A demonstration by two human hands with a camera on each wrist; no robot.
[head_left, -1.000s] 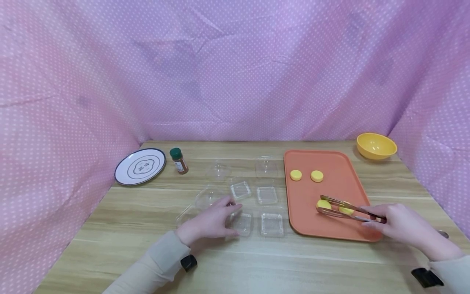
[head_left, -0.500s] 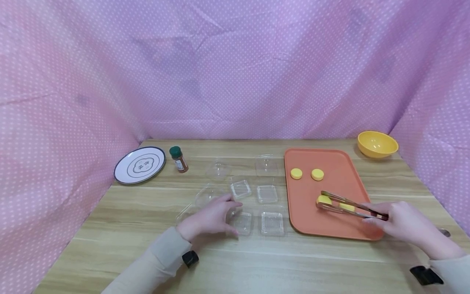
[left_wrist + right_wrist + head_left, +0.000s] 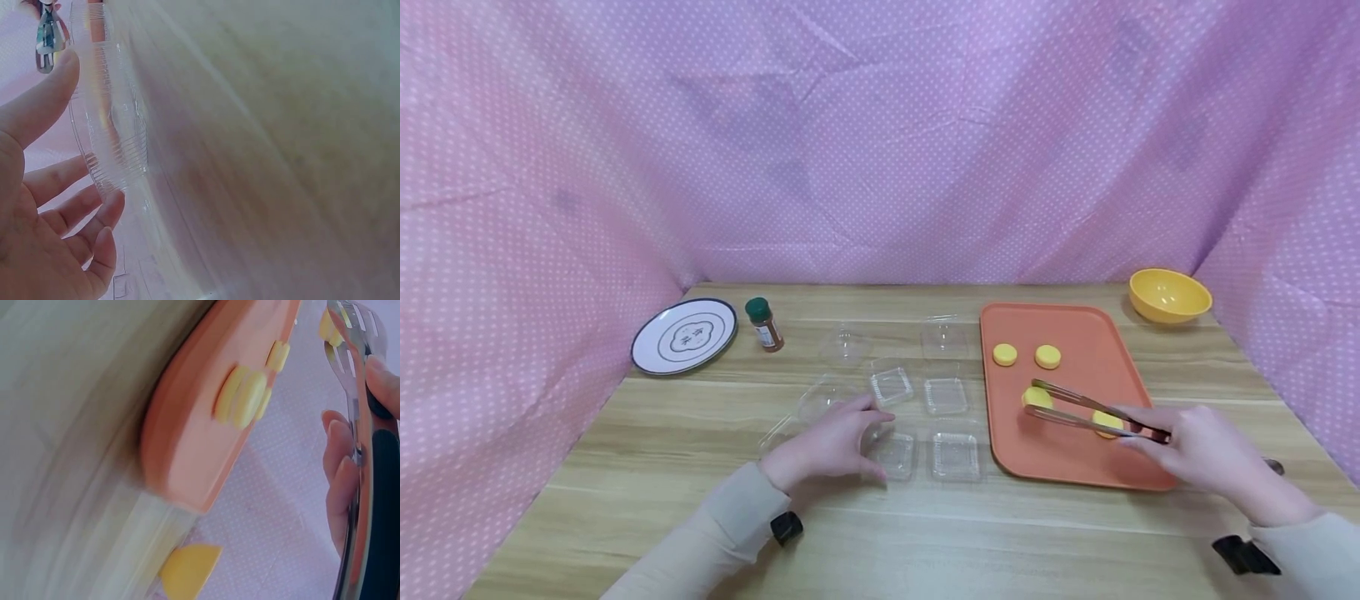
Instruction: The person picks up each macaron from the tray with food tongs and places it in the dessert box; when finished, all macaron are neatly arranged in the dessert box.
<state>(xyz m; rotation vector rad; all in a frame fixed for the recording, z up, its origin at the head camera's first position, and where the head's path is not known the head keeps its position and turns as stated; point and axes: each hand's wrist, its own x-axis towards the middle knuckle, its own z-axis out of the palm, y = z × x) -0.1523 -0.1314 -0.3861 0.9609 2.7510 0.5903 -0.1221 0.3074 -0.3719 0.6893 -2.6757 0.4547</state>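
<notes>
My left hand (image 3: 831, 443) holds a clear plastic clamshell box (image 3: 898, 460) at its sides. In the left wrist view the thumb lies at one edge of its ribbed wall (image 3: 128, 156), the bent fingers at the other. My right hand (image 3: 1206, 454) grips metal tongs (image 3: 1075, 398) with dark handle inlays (image 3: 384, 506). Their slotted tips pinch a yellow macaron (image 3: 1037, 398), raised over the orange tray (image 3: 1037, 460). Three more macarons lie on the tray, one (image 3: 1107, 425) under the tongs and two, a left one (image 3: 1004, 355) and a right one (image 3: 1048, 357), farther back.
Several more open clear boxes, such as a near one (image 3: 956, 457) and a middle one (image 3: 945, 397), stand between my left hand and the tray. A patterned plate (image 3: 655, 350) and a green-capped spice bottle (image 3: 764, 325) are back left. A yellow bowl (image 3: 1170, 297) sits back right.
My right hand has shifted left, carrying the tongs and the pinched macaron left and slightly up, away from the macaron beneath. The left hand stays at its box.
</notes>
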